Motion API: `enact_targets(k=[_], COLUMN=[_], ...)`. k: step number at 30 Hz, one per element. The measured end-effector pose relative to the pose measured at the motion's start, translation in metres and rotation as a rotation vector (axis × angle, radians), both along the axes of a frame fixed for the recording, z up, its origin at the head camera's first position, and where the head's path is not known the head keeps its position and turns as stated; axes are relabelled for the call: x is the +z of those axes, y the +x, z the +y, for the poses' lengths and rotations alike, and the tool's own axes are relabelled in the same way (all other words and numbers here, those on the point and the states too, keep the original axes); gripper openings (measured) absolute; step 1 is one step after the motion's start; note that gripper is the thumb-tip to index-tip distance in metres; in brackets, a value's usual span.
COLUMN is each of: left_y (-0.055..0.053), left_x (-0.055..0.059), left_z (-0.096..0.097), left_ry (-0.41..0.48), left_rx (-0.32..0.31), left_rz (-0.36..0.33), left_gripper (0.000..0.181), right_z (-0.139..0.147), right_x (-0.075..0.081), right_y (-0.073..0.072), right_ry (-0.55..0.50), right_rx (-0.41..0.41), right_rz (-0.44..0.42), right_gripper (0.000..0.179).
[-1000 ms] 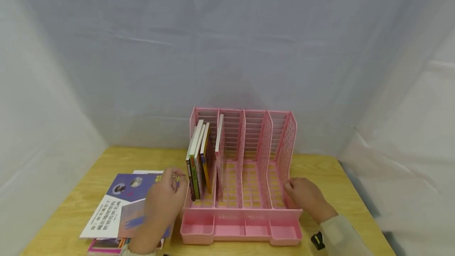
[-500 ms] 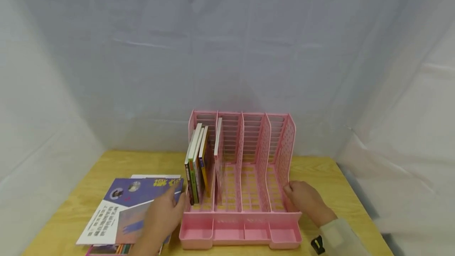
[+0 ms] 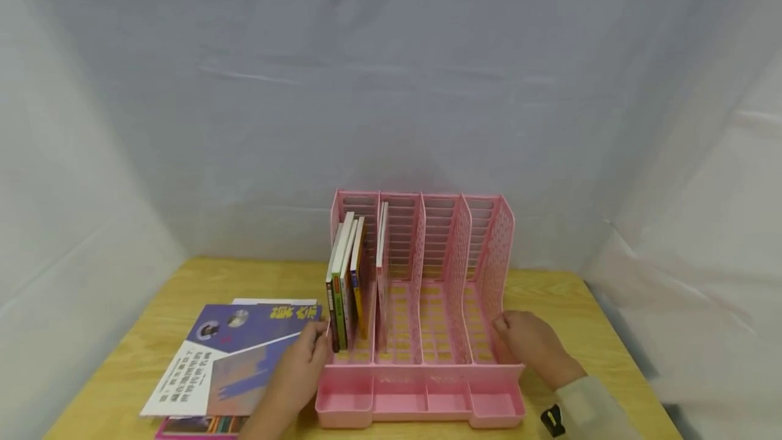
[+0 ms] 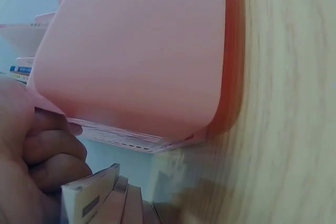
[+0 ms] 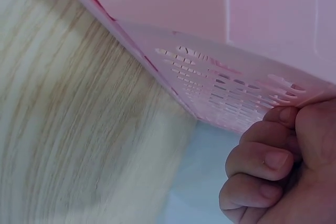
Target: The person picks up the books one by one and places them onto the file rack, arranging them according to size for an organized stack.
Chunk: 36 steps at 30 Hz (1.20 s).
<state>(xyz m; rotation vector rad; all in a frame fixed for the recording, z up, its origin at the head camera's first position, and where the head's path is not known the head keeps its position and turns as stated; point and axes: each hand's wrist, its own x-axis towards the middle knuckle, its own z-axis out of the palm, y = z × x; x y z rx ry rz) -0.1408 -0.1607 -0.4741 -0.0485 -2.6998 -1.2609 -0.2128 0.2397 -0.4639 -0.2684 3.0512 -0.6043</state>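
A pink book rack with upright dividers stands on the table. My left hand grips the front edge of its left side panel; in the left wrist view the curled fingers lie outside the panel. On the opposite side, my right hand pinches the edge of the perforated right panel, its fingers curled in the right wrist view. Several thin books stand in the leftmost compartment, leaning slightly. One more slim white-edged book is upright in the second compartment.
Left of the rack lies a stack of books topped by a purple and white magazine, partly under my left forearm. Shallow trays run along the rack's front. A wooden table carries everything, with pale sheeting behind it.
My left hand has moved from over the magazine's right edge onto the rack's left panel and now grips it. The right hand keeps its place on the right panel.
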Motion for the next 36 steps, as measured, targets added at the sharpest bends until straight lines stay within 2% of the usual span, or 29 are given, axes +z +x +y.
enact_targets(k=[5, 15, 22, 26, 29, 31, 36], left_y=[0.001, -0.001, -0.006, -0.006, -0.007, -0.007, -0.003], left_x=[-0.003, -0.002, 0.0, 0.004, 0.01, 0.013, 0.014], left_z=[0.006, 0.007, 0.005, 0.001, -0.009, -0.022, -0.077], left_ry=[0.023, 0.041, 0.049, 0.077, 0.065, 0.033, -0.149], left_rx=[-0.004, 0.0, 0.005, 0.026, 0.082, 0.132, 0.267], left_rz=[0.048, 0.03, 0.023, -0.019, -0.064, -0.065, -0.034], left_gripper=[0.024, 0.023, 0.026, 0.03, 0.035, 0.036, 0.036], right_z=[0.005, 0.006, 0.004, 0.002, -0.001, -0.004, -0.006], right_x=[0.001, -0.002, -0.002, -0.002, -0.002, -0.002, -0.002], right_y=[0.0, 0.005, 0.001, -0.003, -0.004, -0.005, -0.007], right_ry=[-0.008, -0.032, -0.052, -0.055, -0.071, -0.078, -0.068], right_rx=[0.006, -0.035, -0.04, -0.025, -0.019, -0.018, -0.013], right_rz=[0.019, -0.008, 0.001, -0.009, -0.035, -0.046, -0.043], right_gripper=[0.044, 0.044, 0.046, 0.048, 0.048, 0.048, 0.048])
